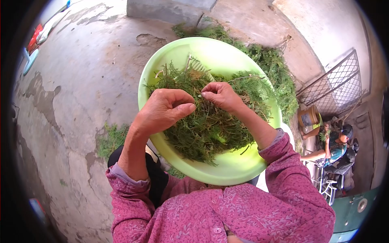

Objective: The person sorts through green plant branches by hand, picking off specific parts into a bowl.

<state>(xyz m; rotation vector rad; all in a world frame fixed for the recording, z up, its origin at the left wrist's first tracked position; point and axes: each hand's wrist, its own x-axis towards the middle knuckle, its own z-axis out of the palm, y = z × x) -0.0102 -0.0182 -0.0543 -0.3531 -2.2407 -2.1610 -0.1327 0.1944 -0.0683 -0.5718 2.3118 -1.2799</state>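
Note:
A large light-green plastic basin [194, 172] rests before my body, heaped with feathery green conifer sprigs [210, 133] and thin brownish stems. Over the left part of the heap is my left hand [164, 108], its fingers curled and the thumb bent toward the index finger. Whatever lies between those fingertips is hidden. Close beside it, my right hand [221, 96] is closed in a pinch above the middle of the heap. A tiny pale bit shows at its fingertips, too small to name. A ribbed light-green piece [199, 68] pokes out of the greenery behind.
More cut greenery [273, 67] is piled on the concrete floor [89, 69] beyond the basin, with a smaller bunch [111, 141] at the left. At right, a seated person [338, 148] holds a sprig near a brown bucket [308, 116] and a metal lattice panel [336, 83].

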